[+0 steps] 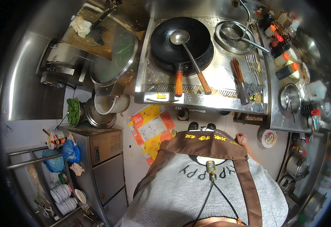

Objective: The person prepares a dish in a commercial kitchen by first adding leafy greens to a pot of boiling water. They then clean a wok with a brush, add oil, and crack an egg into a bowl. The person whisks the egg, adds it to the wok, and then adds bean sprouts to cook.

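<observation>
My left hand [164,144] hangs at the left edge of the brown apron [208,143], partly hidden by it, with a dark band at the wrist. Beside the apron's right edge, my right hand [241,139] is curled into a loose fist, and nothing shows in it. Before me a black wok [165,54] with a wooden handle sits on the steel stove [225,76]. A metal ladle [179,37] rests in the wok, its wooden handle leaning over the rim. To the right lie a bamboo wok brush [235,69] and a steel strainer or fork [251,62].
A large steaming pot [113,68] stands left of the stove. A pan [231,30] rests on a round steel basin at back right, under a tap. Seasoning bottles [287,70] and a steel bowl [290,98] line the right counter. Flattened printed cardboard [147,117] lies on the floor.
</observation>
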Demonstrator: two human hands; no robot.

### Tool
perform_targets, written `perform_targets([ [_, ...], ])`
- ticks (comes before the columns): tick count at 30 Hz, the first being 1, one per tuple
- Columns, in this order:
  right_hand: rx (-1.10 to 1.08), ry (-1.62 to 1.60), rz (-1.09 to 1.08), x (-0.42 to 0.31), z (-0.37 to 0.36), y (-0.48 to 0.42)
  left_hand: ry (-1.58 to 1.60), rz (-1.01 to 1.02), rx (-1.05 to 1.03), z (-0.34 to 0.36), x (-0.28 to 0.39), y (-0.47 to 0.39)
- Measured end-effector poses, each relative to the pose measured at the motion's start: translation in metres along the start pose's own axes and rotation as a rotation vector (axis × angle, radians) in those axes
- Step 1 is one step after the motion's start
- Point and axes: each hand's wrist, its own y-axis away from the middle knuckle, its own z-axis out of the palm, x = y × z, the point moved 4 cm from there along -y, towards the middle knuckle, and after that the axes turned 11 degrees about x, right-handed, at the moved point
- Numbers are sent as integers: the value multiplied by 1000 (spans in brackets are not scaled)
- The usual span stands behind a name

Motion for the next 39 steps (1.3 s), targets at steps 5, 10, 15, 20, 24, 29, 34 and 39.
perform_targets([
  [5,-7,-5,-18,15,4,-11,-15,9,-26,-11,11,-9],
  [10,-38,-107,31,14,3,-9,-14,-4,-32,-10,12,-14],
  [15,3,-61,0,23,-4,-12,-26,12,-50,-5,25,-23],
  [20,-13,-8,-19,13,-5,-7,7,-2,-16,-4,16,-17],
  [24,33,36,-69,20,-7,-7,-16,27,-25,-11,33,-29],
  [29,33,116,-79,0,-9,-3,2,-5,-5,-12,26,-23],
  [34,-64,-127,109,24,6,-25,12,-18,-5,-18,29,-23],
  [39,-53,-165,169,18,7,-10,10,-19,-25,-18,37,-38],
])
